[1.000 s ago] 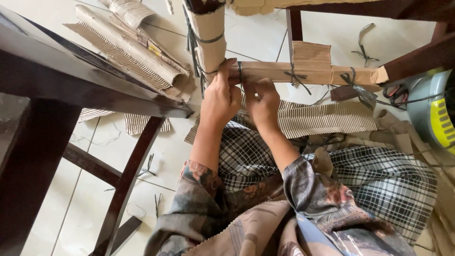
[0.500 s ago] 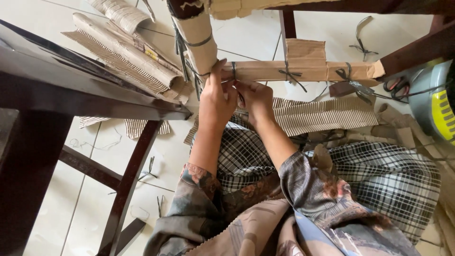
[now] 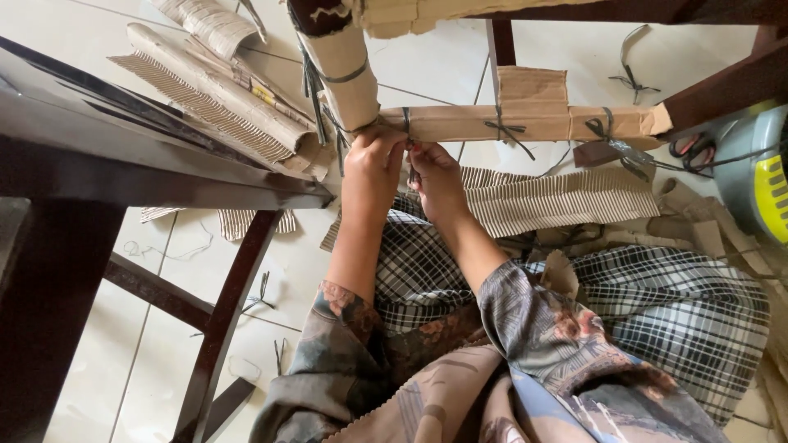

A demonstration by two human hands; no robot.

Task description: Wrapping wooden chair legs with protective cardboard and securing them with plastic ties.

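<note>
A horizontal chair rail wrapped in brown cardboard (image 3: pixel 533 121) runs across the top, bound with grey plastic string ties (image 3: pixel 502 130). A cardboard-wrapped chair leg (image 3: pixel 345 70) meets it at the left. My left hand (image 3: pixel 371 168) presses against the joint, fingers curled on the wrap. My right hand (image 3: pixel 435 176) sits just beside it, pinching a string end (image 3: pixel 408 123) under the rail. Both forearms reach up from my lap, over a black-and-white checked cloth (image 3: pixel 657 303).
A dark wooden table (image 3: pixel 123 156) and its legs fill the left. Rolled corrugated cardboard (image 3: pixel 222 90) lies on the tiled floor, a flat corrugated sheet (image 3: pixel 558 197) under the rail. Scissors (image 3: pixel 698 149) and a grey-yellow tool (image 3: pixel 759 172) sit at right. String scraps litter the floor.
The view shifted slightly; both hands stayed at the joint, the right fingers working the string under the rail.
</note>
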